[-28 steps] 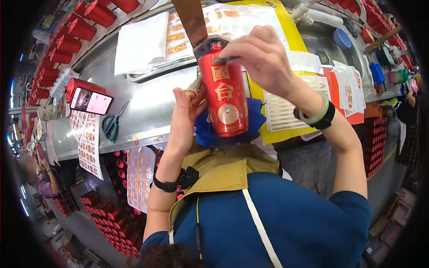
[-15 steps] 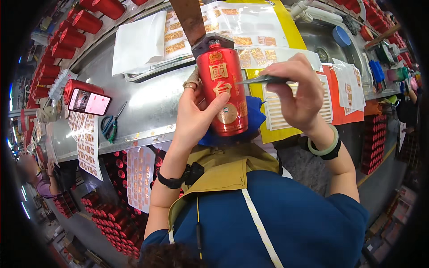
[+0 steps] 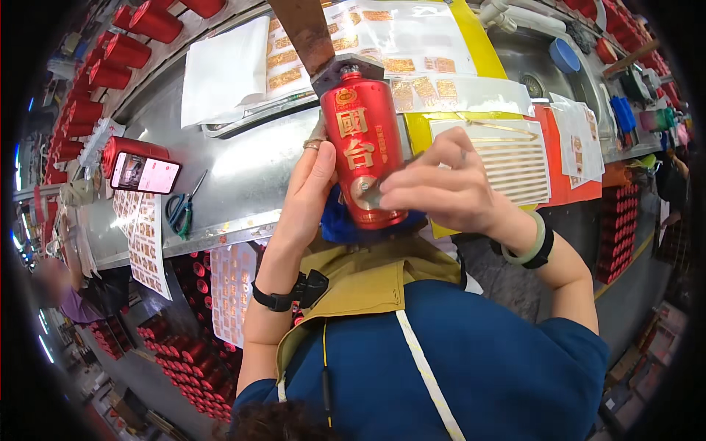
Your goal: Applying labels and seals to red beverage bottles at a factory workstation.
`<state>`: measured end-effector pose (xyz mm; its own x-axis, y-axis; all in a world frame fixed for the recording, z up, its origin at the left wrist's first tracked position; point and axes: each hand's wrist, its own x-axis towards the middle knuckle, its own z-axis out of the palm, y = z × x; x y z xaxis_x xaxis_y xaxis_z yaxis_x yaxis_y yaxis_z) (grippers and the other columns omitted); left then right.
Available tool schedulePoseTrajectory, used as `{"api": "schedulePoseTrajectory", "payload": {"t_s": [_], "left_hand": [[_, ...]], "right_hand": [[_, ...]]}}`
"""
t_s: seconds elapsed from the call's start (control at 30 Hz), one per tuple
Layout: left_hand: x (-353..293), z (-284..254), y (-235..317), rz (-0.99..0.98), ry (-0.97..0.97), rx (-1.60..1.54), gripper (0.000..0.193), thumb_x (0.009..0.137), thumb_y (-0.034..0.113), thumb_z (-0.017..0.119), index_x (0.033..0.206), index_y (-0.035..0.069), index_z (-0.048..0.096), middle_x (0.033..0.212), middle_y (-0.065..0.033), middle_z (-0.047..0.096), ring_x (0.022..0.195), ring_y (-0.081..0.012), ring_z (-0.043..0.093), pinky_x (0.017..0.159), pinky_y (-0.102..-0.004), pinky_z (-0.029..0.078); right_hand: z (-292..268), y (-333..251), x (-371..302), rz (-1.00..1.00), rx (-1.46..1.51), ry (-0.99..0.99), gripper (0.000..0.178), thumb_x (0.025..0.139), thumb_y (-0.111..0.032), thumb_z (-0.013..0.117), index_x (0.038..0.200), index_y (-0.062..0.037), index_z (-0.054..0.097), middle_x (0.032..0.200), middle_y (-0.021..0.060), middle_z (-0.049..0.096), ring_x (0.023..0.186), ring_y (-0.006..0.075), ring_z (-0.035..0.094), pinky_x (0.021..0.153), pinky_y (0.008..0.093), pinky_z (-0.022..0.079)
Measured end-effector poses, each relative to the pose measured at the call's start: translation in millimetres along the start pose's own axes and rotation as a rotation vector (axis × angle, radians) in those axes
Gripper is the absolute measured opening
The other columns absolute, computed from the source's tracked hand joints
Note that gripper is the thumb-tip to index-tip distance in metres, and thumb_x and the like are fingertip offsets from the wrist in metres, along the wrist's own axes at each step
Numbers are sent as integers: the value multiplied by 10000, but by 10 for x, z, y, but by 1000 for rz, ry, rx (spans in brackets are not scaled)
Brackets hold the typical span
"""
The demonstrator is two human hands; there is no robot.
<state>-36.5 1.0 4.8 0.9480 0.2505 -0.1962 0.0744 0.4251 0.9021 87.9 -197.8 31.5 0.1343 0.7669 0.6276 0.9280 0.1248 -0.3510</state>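
A red bottle (image 3: 360,121) with gold characters and a round gold emblem lies with its neck in a dark bracket (image 3: 346,67). My left hand (image 3: 307,187) holds its left side, the thumb along the edge and the other fingers partly hidden behind. Over the lower front, my right hand (image 3: 452,187) is closed around slim grey tweezers (image 3: 373,195), blurred by motion. Their tip is at the round emblem; whether it touches cannot be made out. Blue cloth (image 3: 340,220) shows beneath the bottle's base.
Gold sticker sheets (image 3: 353,40) lie behind the bottle, and a striped strip sheet (image 3: 507,165) at right. A phone (image 3: 145,173) leans on a red container at left, near scissors (image 3: 179,209). A sink (image 3: 529,62) is at the far right.
My right hand has come down and left, from beside the bottle to its lower front. My left thumb has shifted from the bottle's front to its left edge.
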Motion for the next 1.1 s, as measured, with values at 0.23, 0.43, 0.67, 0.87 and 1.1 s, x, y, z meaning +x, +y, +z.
{"api": "schedulePoseTrajectory", "payload": {"t_s": [0.23,0.43,0.67,0.87,1.1], "left_hand": [[37,-83,-63,-63,1,77,907,1041,738,254,1524,-19,383,1427,-157,566,1314,-245,563,1143,-423,416],[2,-109,-89,-114,99,-128,1075,974,845,176,1557,-42,343,1456,-192,550,1315,-273,563,1147,-434,406],[-92,-17,114,-24,25,67,1107,962,853,111,1616,-28,259,1577,-200,443,1478,-297,413,1244,-449,285],[-113,33,91,1,-8,84,978,1015,774,272,1478,-82,372,1524,-229,453,1429,-286,452,1198,-404,342],[-61,-46,31,100,-74,193,831,1088,624,338,1538,-74,371,1520,-226,494,1397,-301,502,1180,-413,367]], "right_hand": [[86,627,509,45,-296,236,170,848,-153,751,1016,-177,753,968,-31,761,798,173,610,756,357,418],[98,-41,415,-254,-141,-63,254,773,-193,706,1024,-177,741,899,-33,677,806,178,601,764,334,479],[115,673,931,-173,-398,36,179,800,-202,684,976,-177,670,828,-19,599,840,191,601,735,380,477],[190,9,292,-418,68,-97,292,799,-114,722,1077,-201,747,976,-49,678,741,144,535,727,303,470],[-125,888,757,-52,-461,168,223,824,-90,754,1040,-120,709,881,13,703,778,257,609,731,375,503]]}}
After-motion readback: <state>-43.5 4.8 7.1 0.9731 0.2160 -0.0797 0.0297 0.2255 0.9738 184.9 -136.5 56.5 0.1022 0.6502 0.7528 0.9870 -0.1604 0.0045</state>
